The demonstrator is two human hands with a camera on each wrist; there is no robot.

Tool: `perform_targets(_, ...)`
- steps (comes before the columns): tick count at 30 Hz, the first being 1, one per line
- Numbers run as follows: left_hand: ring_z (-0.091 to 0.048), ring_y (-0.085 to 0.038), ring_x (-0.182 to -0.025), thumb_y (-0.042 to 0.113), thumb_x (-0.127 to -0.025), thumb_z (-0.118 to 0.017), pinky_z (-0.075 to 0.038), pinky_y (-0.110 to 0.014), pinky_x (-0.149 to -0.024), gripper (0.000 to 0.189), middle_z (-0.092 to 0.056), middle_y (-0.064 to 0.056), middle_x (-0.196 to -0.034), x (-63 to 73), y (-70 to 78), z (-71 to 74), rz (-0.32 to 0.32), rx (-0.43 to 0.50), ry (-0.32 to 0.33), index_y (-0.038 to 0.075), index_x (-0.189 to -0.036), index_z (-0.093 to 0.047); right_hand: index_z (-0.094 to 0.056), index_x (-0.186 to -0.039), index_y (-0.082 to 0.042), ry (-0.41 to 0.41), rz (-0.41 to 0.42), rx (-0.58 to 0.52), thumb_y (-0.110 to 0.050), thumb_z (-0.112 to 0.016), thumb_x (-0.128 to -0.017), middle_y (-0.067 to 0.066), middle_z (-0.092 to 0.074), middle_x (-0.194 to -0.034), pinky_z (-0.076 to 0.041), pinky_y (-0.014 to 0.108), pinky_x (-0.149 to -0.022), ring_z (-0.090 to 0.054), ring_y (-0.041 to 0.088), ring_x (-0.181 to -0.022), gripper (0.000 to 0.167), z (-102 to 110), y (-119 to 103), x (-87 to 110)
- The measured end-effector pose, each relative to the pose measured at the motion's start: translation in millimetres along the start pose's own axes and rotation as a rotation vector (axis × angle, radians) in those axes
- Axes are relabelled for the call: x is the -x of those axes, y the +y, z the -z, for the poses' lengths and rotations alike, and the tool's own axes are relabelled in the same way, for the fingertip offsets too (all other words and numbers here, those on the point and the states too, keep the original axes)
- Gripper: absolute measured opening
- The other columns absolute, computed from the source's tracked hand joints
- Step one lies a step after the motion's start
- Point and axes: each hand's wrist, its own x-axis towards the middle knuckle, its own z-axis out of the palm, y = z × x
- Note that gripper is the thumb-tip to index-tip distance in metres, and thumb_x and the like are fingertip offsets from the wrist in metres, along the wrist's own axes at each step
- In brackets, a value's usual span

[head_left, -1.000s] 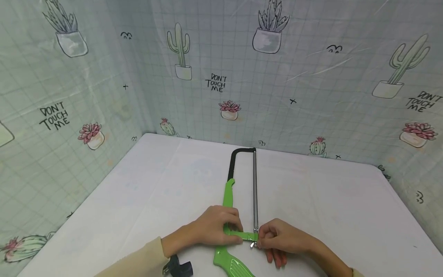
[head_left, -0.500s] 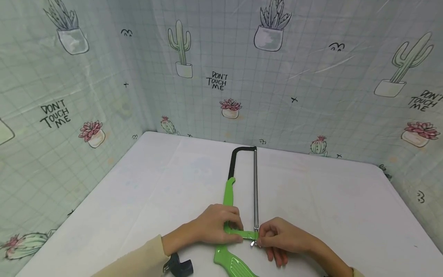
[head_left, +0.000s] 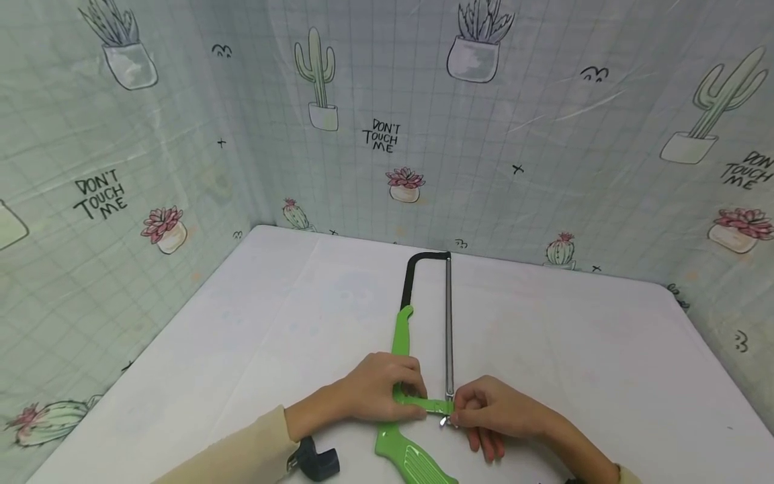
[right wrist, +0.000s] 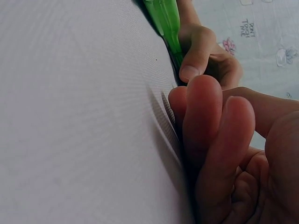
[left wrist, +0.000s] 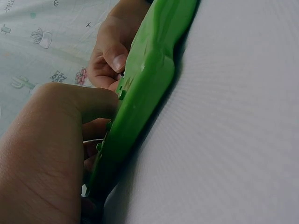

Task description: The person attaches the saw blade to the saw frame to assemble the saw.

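Observation:
In the head view a hacksaw (head_left: 402, 333), with a green handle and a black front bow, lies flat on the table. Its straight metal blade (head_left: 449, 323) runs along the right side. My left hand (head_left: 381, 386) grips the green frame where the short crosspiece branches off. At that crosspiece's right end, my right hand (head_left: 498, 407) pinches at the small silver wing nut (head_left: 444, 422) with thumb and index finger. The other right fingers hang loosely below. In the right wrist view the curled right fingers (right wrist: 203, 123) hide the nut.
A white table (head_left: 290, 323) carries the saw. A dark object (head_left: 319, 464) sits by the left forearm near the bottom edge. Behind and to the sides hangs a cactus-print curtain (head_left: 254, 134).
The head view has tilted slightly, so the hands and saw appear a little higher. Both hands keep their places on the hacksaw.

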Motion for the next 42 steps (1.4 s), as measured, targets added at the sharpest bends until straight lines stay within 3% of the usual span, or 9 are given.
perform_targets(17, -0.052, 0.01, -0.077, 0.039, -0.081, -0.083, -0.034, -0.001, -0.07, 0.017, -0.064, 0.016, -0.086, -4.6, 0.0, 3.3, -0.011, -0.001, -0.006, 0.027, -0.093, -0.078, -0.063, -0.095, 0.001, 0.007, -0.006, -0.007, -0.018, -0.061, -0.101, 0.019, -0.069, -0.064, -0.047, 0.021, -0.038, -0.06, 0.005, -0.042, 0.02, 2.8, -6.3, 1.7)
perform_targets(23, -0.052, 0.01, -0.077, 0.039, -0.081, -0.083, -0.035, -0.001, -0.07, 0.017, -0.064, 0.016, -0.086, -3.3, 0.2, 2.9, -0.005, 0.005, -0.01, 0.027, -0.093, -0.078, -0.063, -0.095, 0.0, 0.004, -0.013, -0.012, -0.018, -0.061, -0.102, 0.005, -0.07, -0.063, -0.047, 0.02, -0.039, -0.06, 0.005, -0.043, 0.019, 1.8, -3.6, 0.7)
perform_targets(42, -0.051, 0.01, -0.078, 0.039, -0.082, -0.083, -0.035, -0.002, -0.071, 0.017, -0.063, 0.017, -0.087, -0.7, -1.7, 1.7, 0.014, 0.009, -0.025, 0.027, -0.094, -0.078, -0.064, -0.095, -0.004, 0.011, -0.04, 0.006, -0.021, -0.062, -0.101, -0.001, -0.069, -0.064, -0.047, 0.02, -0.039, -0.061, 0.005, -0.043, 0.019, 0.4, -3.8, -1.9)
